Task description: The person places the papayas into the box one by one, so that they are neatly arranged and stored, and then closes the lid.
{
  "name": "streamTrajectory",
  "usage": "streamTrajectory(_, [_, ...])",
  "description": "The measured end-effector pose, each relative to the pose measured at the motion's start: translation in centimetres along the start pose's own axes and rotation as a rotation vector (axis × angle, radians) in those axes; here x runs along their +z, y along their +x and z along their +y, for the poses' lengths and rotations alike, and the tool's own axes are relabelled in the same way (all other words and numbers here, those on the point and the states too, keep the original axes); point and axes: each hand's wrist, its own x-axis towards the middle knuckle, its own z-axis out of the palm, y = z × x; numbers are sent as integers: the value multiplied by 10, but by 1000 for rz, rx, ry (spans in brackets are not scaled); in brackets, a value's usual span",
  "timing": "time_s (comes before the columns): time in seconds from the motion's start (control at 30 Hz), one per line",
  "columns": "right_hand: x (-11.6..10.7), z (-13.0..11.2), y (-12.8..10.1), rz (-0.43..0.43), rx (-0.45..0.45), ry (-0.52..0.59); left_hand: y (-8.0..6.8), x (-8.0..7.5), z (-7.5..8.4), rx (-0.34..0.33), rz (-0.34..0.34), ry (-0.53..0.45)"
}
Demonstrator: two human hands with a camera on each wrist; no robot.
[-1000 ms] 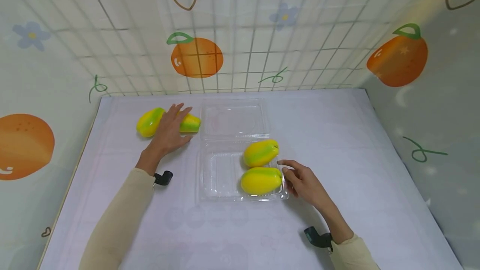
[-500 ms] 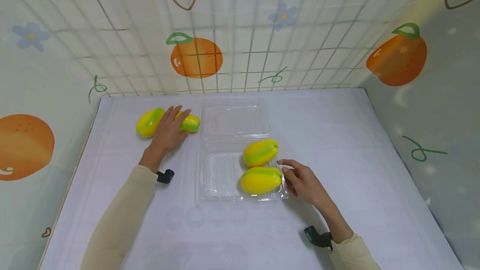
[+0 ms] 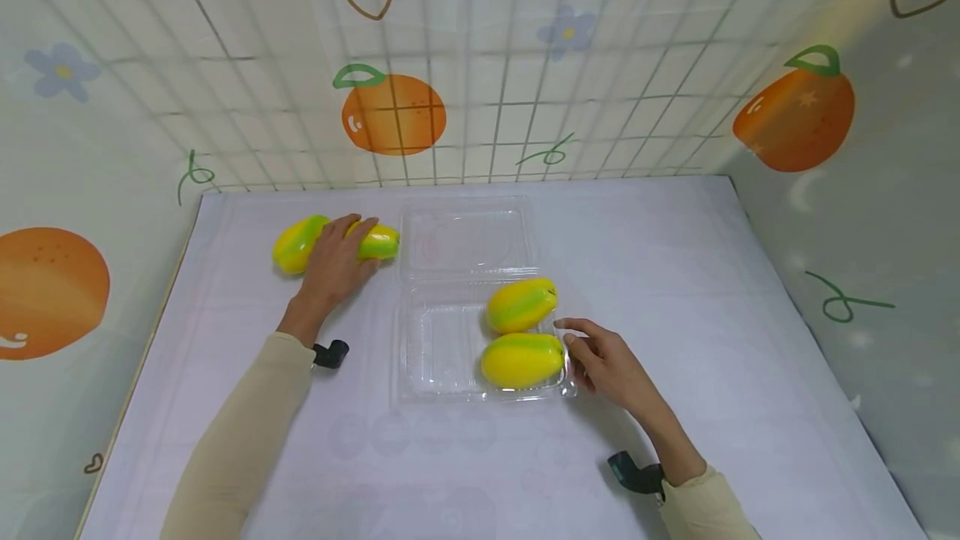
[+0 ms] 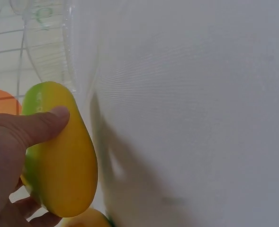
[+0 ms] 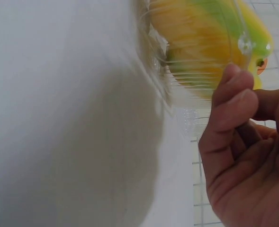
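My left hand (image 3: 333,267) grips a yellow-green papaya (image 3: 380,243) at the back left of the table. In the left wrist view, the thumb lies across this papaya (image 4: 66,161) and fingers curl beneath it. Just left of the hand is another papaya (image 3: 297,245), partly covered by it. A clear plastic clamshell container (image 3: 442,348) lies open in the middle, with two papayas (image 3: 522,361) side by side in its right half. My right hand (image 3: 609,363) holds the container's right rim with bent fingers, their tips at the clear wall in the right wrist view.
The container's clear lid (image 3: 467,236) lies flat behind its base, close to the right of the held papaya. A white cloth covers the table (image 3: 675,257). Behind it rises a grid backdrop (image 3: 495,107) printed with oranges, and side walls flank it.
My left hand's fingers have closed around the papaya near the lid, the thumb drawing in against it, and the papaya has shifted slightly up. The right hand and container have stayed in place.
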Motion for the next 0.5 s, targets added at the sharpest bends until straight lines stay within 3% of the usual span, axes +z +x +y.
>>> streamTrajectory(0.5, [0, -3, -1, 6, 14, -2, 0, -16, 5, 3, 79, -15])
